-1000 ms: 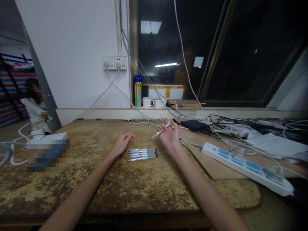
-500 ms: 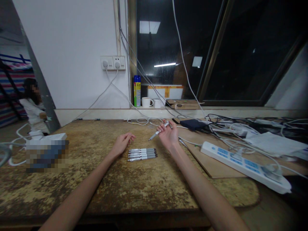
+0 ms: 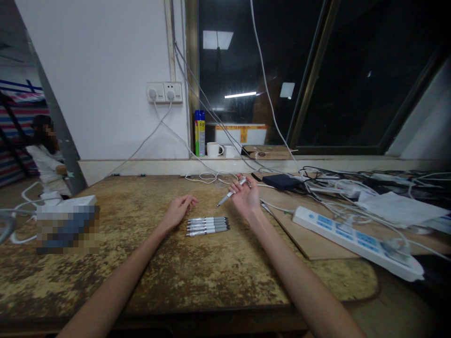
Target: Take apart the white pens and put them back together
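Observation:
My right hand [image 3: 246,197] is raised slightly above the worn wooden table [image 3: 148,263], palm up, and pinches a white and grey pen [image 3: 229,194] whose tip points left and down. Several similar pens [image 3: 207,225] lie side by side in a neat row on the table between my two hands. Resting on the table just left of that row, my left hand [image 3: 179,209] holds nothing, its fingers loosely curled.
A white power strip [image 3: 355,241] lies on a board at the right among tangled cables. A dark flat device [image 3: 282,181] sits behind my right hand. A spray can [image 3: 199,133] and a mug [image 3: 213,149] stand on the window sill. A person [image 3: 44,150] sits far left.
Both hands and the pens stay as they were; only the camera view has shifted slightly.

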A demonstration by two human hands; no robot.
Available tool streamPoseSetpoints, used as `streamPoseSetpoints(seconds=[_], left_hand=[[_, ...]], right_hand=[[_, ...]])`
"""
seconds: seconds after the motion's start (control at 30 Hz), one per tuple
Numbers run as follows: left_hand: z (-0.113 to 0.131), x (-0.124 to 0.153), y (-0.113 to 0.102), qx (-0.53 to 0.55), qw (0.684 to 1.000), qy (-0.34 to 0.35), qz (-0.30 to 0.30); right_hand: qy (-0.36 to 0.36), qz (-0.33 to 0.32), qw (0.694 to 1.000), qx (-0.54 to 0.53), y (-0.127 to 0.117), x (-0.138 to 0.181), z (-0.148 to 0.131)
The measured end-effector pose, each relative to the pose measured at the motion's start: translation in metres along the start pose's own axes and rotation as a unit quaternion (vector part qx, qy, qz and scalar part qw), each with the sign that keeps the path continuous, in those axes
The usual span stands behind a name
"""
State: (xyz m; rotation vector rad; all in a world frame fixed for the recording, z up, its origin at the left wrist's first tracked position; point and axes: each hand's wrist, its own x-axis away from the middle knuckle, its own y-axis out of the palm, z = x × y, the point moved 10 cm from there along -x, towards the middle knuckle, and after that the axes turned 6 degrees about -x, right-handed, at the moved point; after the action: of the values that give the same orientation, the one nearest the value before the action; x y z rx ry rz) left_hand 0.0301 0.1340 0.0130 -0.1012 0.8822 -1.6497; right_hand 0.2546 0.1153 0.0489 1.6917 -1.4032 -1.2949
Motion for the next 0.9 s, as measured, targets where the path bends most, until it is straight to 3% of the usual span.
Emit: streamPoseSetpoints(seconds=[0.33,0.5,0.63,0.9], left_hand=[[0.002,0.000,0.001,0.005,1.000,0.011,-0.002],[0.003,-0.002,0.005,0.056,0.998,0.006,-0.013],[0.014,-0.002,0.005,0.100,0.995,0.005,-0.020],[0.026,-0.001,0.003,0.156,0.988,0.012,-0.018]], right_hand=[[-0.003,-0.013,0.998,0.067,0.009,0.004,-0.002],[0.023,-0.049,0.998,0.040,0.020,0.005,0.008],[0.034,-0.043,0.995,0.079,0.019,0.003,0.018],[0.124,-0.087,0.977,0.148,0.025,0.012,0.043]])
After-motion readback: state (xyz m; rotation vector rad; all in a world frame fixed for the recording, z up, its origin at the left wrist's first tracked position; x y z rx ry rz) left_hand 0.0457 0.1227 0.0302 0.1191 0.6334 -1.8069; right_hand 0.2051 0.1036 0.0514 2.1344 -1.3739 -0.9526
